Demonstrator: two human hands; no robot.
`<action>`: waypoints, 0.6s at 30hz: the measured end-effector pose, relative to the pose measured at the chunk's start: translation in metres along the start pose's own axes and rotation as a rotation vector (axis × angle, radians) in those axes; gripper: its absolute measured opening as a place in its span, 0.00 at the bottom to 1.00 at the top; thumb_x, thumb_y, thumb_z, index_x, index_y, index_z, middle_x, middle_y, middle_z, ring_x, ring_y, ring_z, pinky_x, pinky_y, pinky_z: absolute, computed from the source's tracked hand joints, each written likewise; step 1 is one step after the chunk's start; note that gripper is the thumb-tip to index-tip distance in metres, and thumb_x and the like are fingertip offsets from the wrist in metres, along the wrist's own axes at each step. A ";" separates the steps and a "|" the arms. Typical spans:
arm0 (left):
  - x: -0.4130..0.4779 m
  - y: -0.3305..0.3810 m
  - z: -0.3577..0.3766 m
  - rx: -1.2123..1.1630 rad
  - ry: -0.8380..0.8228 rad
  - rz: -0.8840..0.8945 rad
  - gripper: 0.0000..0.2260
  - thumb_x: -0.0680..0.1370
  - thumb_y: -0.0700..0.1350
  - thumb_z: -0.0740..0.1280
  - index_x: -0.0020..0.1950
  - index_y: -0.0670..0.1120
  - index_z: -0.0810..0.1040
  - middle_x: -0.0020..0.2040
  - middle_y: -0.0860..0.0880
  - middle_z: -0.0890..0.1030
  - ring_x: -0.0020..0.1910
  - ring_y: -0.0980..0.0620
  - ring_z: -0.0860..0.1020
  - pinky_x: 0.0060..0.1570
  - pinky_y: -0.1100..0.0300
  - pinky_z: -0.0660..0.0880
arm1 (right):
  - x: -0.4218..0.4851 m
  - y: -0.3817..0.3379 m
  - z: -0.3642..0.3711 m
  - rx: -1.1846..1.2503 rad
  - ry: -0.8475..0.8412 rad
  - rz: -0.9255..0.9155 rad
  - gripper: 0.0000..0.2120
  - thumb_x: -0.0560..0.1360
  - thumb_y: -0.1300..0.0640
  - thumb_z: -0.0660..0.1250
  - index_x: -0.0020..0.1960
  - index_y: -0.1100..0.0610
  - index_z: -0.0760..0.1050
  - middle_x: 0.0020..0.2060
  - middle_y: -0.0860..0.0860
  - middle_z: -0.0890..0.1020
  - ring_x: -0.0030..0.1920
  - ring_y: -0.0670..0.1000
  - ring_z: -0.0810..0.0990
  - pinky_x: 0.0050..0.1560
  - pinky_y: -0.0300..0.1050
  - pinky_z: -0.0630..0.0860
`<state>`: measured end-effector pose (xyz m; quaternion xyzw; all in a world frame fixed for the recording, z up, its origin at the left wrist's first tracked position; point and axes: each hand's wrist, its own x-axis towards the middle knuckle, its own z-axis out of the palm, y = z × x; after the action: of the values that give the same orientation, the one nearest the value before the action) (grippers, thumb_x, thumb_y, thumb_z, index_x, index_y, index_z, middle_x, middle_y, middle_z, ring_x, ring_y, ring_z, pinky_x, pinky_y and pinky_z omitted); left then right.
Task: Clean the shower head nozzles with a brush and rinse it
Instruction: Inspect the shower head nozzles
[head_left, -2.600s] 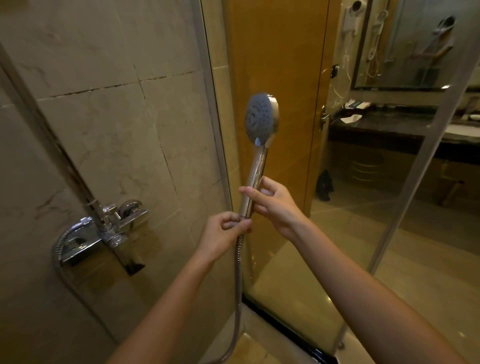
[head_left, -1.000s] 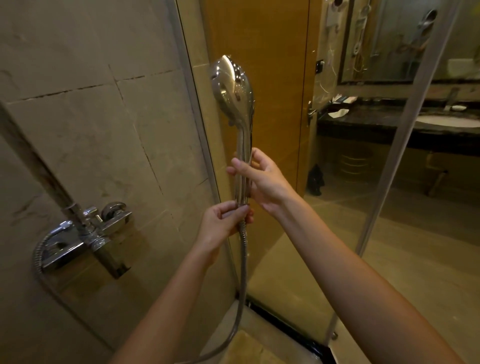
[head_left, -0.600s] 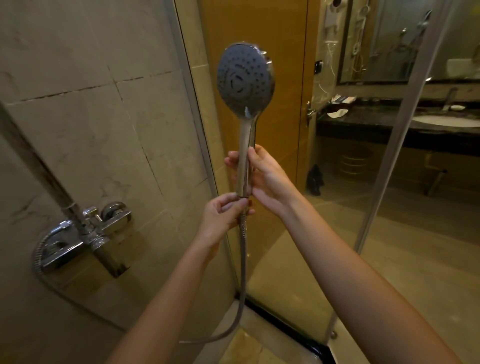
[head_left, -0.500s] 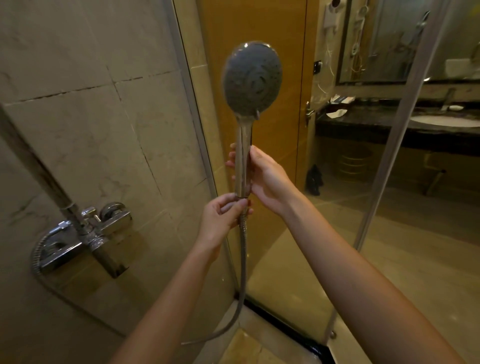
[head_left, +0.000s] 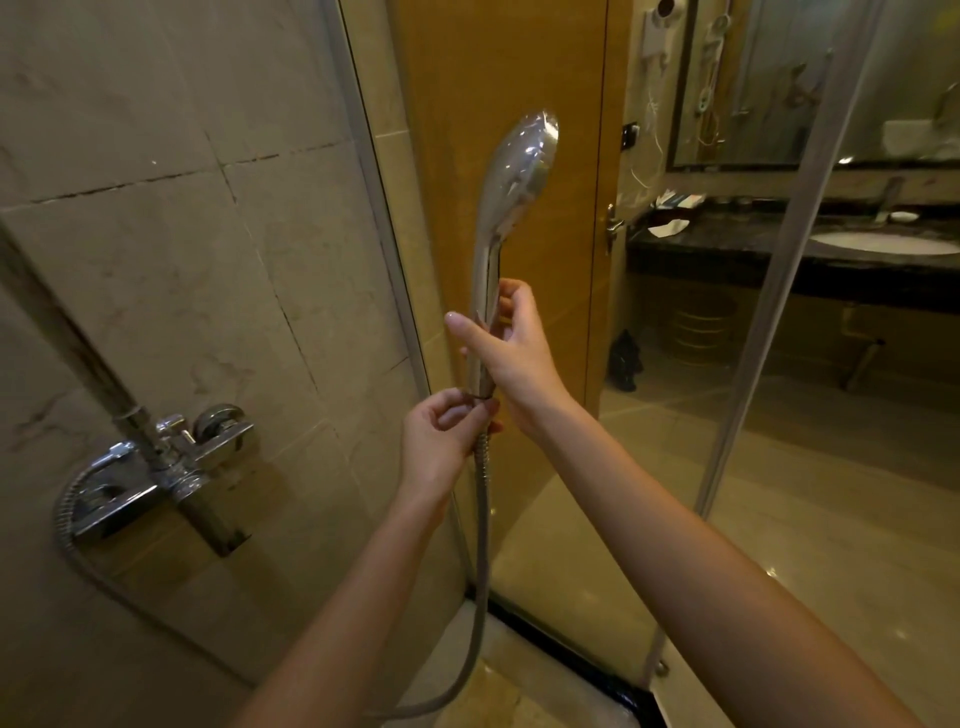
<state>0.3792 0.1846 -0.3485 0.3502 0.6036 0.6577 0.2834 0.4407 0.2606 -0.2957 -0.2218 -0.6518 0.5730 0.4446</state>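
**Shower head held upright, chrome back to camera, no brush in view**

Position: the shower head (head_left: 519, 171) stood upright in mid-air in front of the glass panel (head_left: 675, 467). It was raised well above the mixer valve (head_left: 171, 467) on the tiled wall (head_left: 156, 260). Its chrome back and edge faced the camera. The nozzle face was turned away to the right and could not be read.

Hands: close together, one above the other along the handle.
- The right hand (head_left: 511, 353) wrapped the handle at mid-length, with the fingers curled behind it and the thumb stretched out to the left.
- The left hand (head_left: 441, 441) pinched the hose (head_left: 483, 519) at the joint under the handle's foot, with thumb and fingertips closed on it.

Reading: the upper hand probably steadied the handle while the lower one governed twist at the joint, either to turn the head or to work the coupling — which of the two could not be told. The hose hung down in a slack loop below the hands, so the high hold put no pull on it.

Status: no brush was visible and no water was running. I judged that scrubbing had not begun and the task was at an early stage. The next move would need the nozzle face brought round toward the person and one hand freed for a brush. The risk is that the smooth chrome handle could roll in a single-handed grip.
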 end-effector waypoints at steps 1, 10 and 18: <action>-0.002 -0.001 0.000 -0.005 0.008 -0.011 0.04 0.74 0.40 0.68 0.48 0.44 0.79 0.45 0.45 0.84 0.45 0.49 0.84 0.46 0.59 0.79 | 0.000 -0.001 0.001 -0.045 -0.007 -0.007 0.37 0.66 0.41 0.71 0.69 0.52 0.62 0.64 0.55 0.72 0.64 0.55 0.73 0.63 0.58 0.74; -0.009 0.002 -0.001 -0.032 0.015 -0.045 0.07 0.74 0.40 0.68 0.52 0.45 0.78 0.46 0.46 0.84 0.44 0.54 0.84 0.40 0.66 0.78 | 0.005 -0.006 -0.004 0.022 -0.123 -0.058 0.32 0.66 0.49 0.76 0.65 0.53 0.67 0.57 0.57 0.78 0.58 0.56 0.79 0.60 0.59 0.76; -0.006 0.006 -0.007 -0.058 -0.006 -0.005 0.07 0.73 0.39 0.70 0.50 0.44 0.80 0.45 0.44 0.85 0.41 0.52 0.84 0.39 0.66 0.77 | 0.008 -0.007 -0.017 0.236 -0.227 0.063 0.24 0.75 0.54 0.68 0.67 0.59 0.65 0.49 0.54 0.83 0.57 0.55 0.81 0.61 0.56 0.74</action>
<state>0.3779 0.1749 -0.3435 0.3425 0.5844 0.6730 0.2970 0.4522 0.2746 -0.2874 -0.1224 -0.6186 0.6807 0.3728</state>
